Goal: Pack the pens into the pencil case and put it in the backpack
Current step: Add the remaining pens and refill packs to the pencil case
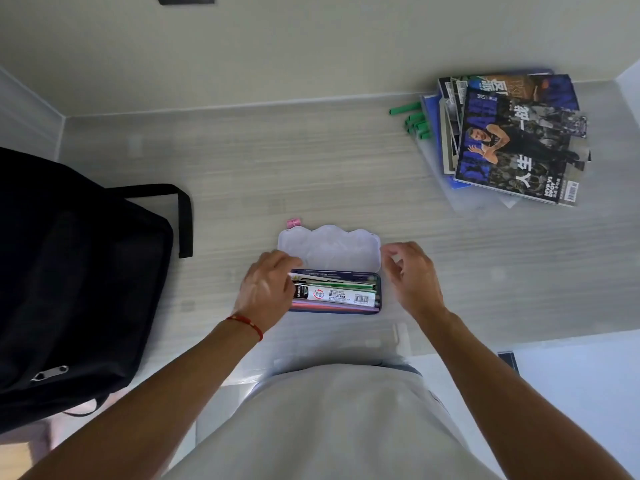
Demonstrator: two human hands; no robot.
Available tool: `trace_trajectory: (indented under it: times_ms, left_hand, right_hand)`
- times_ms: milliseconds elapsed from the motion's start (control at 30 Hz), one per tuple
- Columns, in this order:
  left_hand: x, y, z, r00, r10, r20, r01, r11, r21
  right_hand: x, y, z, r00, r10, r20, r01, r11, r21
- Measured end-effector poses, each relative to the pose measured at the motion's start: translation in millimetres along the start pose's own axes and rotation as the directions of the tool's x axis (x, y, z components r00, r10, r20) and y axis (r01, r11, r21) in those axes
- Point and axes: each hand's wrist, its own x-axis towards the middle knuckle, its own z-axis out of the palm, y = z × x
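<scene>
While the pencil case lies open on the desk with its pale scalloped lid folded flat away from the person, the likeliest trouble is in the closing: the pens inside, among them a labelled packet with a barcode, fill the tray nearly to its edge, and anything standing proud or askew could keep the lid from seating or spring it open again later. A second risk, as I judge it, is that the case gets lifted before it is properly shut, so that the contents spill on the way to the black backpack, which sits well apart at the left end of the desk; whether its opening is unzipped cannot be told from here. From the head camera, the only view, the left hand rests over the left end of the case, fingers loosely bent and lying on the rim and the ends of the pens, pressing or steadying rather than gripping anything. The right hand hovers just beside the right end of the case near the lid's corner, fingers curled and parted, holding nothing and seemingly not touching the case. Some green sticks, perhaps more pens or markers, lie far off beside a stack of magazines and may yet need packing.
</scene>
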Motion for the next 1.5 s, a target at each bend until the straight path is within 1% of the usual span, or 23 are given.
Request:
trace_trajectory:
  times_ms: [67,100,167,233,333,467,533,767,867,900,933,1000,1067,1133,1200,1267,1400,1500]
  left_hand:
    - [4,-8,-7,0.998,-0.060,-0.012,0.060,0.998,0.005]
    - [5,-11,-10,0.997,-0.079,-0.015,0.079,0.997,0.006]
    - [6,-13,-15,0.993,-0.112,-0.021,0.112,0.994,-0.007]
    - [7,-13,-18,0.989,-0.144,-0.010,0.144,0.989,-0.023]
    - [3,-17,-22,0.981,-0.191,0.024,0.192,0.981,-0.041]
    - [-10,-20,-24,0.973,-0.231,-0.011,0.230,0.971,-0.071]
    - [-17,-23,-24,0.967,-0.255,-0.018,0.252,0.964,-0.078]
    - [-34,-27,-16,0.953,-0.303,0.012,0.303,0.948,-0.094]
    - [-33,-28,-16,0.953,-0.302,0.020,0.302,0.948,-0.103]
    - [-31,-28,-16,0.953,-0.302,0.023,0.303,0.947,-0.106]
    - [-30,-29,-16,0.952,-0.305,0.028,0.306,0.945,-0.113]
    - [-28,-29,-14,0.946,-0.320,0.041,0.323,0.937,-0.137]
    - [-28,-29,-10,0.942,-0.331,0.057,0.335,0.927,-0.165]
    - [-30,-30,-6,0.945,-0.321,0.063,0.327,0.925,-0.193]
    - [-33,-33,-2,0.944,-0.323,0.070,0.331,0.920,-0.211]
    - [-35,-36,1,0.940,-0.331,0.085,0.342,0.914,-0.220]
    - [-37,-45,5,0.936,-0.326,0.135,0.349,0.911,-0.220]
    - [-37,-48,6,0.934,-0.325,0.148,0.353,0.905,-0.238]
  right_hand:
    - [18,-14,7,0.999,-0.011,0.032,0.012,1.000,-0.029]
    - [26,-26,13,0.996,-0.054,0.064,0.056,0.998,-0.031]
    - [42,-52,31,0.968,-0.187,0.168,0.200,0.977,-0.068]
    - [59,-76,53,0.919,-0.284,0.273,0.335,0.928,-0.161]
    - [79,-101,84,0.886,-0.285,0.365,0.396,0.875,-0.278]
    - [102,-113,106,0.904,-0.212,0.371,0.358,0.850,-0.387]
    - [109,-116,110,0.902,-0.206,0.380,0.372,0.818,-0.438]
    - [113,-117,112,0.863,-0.279,0.422,0.461,0.775,-0.431]
    - [113,-118,106,0.856,-0.347,0.382,0.496,0.761,-0.419]
    - [112,-118,104,0.862,-0.373,0.342,0.492,0.776,-0.394]
    - [109,-119,102,0.881,-0.386,0.275,0.463,0.823,-0.328]
    - [92,-124,96,0.938,-0.310,0.155,0.329,0.938,-0.113]
    - [62,-125,92,0.967,-0.206,0.151,0.196,0.977,0.080]
    - [29,-122,89,0.969,-0.120,0.216,0.086,0.983,0.160]
    - [8,-118,88,0.967,-0.048,0.249,0.008,0.987,0.158]
    - [-3,-115,90,0.969,0.011,0.249,-0.045,0.990,0.134]
    - [-12,-121,99,0.971,0.049,0.236,-0.065,0.996,0.061]
    - [-13,-125,103,0.967,0.109,0.232,-0.129,0.989,0.073]
